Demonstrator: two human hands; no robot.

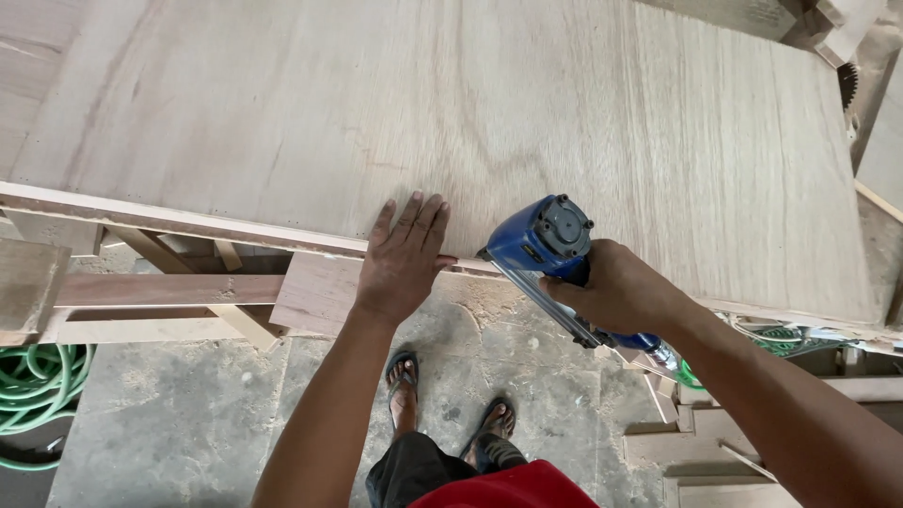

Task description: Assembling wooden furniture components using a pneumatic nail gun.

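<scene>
From the head camera, the right hand (616,292) is gripping a blue nail gun (546,246) firmly, its nose sitting at the near edge of the plywood sheet (527,122). The left hand (404,259) is pressing flat, fingers spread, just beside it; a skewed nail could be reaching those fingers (419,221).

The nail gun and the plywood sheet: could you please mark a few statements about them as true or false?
1. The right hand grips a blue nail gun. True.
2. The left hand lies flat on the edge of the plywood sheet. True.
3. The left hand holds a hammer. False: it holds nothing.
4. A green hose lies coiled on the floor. True.
5. The person wears boots. False: sandals.
</scene>
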